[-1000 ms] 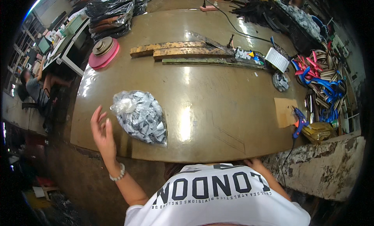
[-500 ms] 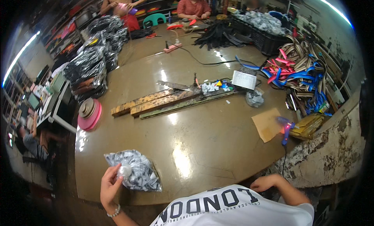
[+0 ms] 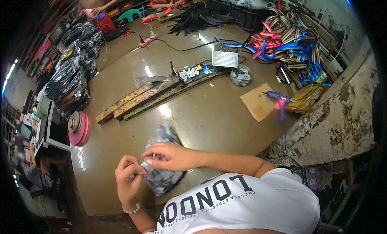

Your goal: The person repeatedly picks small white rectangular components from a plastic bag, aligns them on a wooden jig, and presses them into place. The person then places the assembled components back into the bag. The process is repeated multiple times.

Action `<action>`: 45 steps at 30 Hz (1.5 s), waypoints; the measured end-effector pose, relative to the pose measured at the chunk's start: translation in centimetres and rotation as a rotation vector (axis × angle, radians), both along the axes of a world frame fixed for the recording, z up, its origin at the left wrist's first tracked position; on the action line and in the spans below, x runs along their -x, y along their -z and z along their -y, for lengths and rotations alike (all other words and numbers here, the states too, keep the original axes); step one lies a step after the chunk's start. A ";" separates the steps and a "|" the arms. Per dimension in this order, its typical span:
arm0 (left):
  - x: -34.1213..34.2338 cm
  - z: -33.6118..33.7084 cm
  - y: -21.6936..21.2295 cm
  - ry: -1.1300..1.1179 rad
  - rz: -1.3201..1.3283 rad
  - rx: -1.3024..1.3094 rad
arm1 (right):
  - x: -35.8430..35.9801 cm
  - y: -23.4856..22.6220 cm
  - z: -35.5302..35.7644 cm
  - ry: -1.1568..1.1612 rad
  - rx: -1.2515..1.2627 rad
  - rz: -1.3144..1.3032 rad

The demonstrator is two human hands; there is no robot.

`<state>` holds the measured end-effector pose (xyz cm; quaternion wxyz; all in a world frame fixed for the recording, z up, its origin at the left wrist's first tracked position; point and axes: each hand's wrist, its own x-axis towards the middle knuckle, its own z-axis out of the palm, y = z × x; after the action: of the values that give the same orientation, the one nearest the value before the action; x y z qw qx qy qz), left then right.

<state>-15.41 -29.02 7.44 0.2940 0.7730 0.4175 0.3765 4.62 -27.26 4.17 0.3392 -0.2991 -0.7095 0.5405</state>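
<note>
A clear plastic bag (image 3: 164, 180) filled with small grey and dark pieces rests near the table's front edge, its upper part blurred by motion. My left hand (image 3: 128, 174), with a beaded bracelet at the wrist, pinches the bag's gathered neck. From the right, my right hand (image 3: 171, 155) reaches across the bag. Its fingers are curled closed at the same neck, close to the left fingertips. The twisted plastic between the two hands is partly hidden by the fingers.
Wooden bars (image 3: 141, 99) lie mid-table beside small white pieces (image 3: 189, 74). A blue glue gun (image 3: 278, 97) stands by brown cardboard (image 3: 258, 104) at right. Pink and brown rolls (image 3: 80, 129) sit left. Colourful straps (image 3: 282, 48) are heaped far right. Two people work at the far side.
My right hand has come from beside my body to the bag's neck. The bag and my left hand have shifted right. The view has turned, moving the background.
</note>
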 end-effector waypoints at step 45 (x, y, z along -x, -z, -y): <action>-3.7 5.3 -0.2 0.771 0.338 0.474 | 1.3 -13.3 -8.1 0.027 -0.069 -0.649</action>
<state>-11.71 -34.31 7.61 0.6441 0.7110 0.1213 0.2550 3.35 -19.20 17.46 0.5649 -0.1088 -0.5781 0.5787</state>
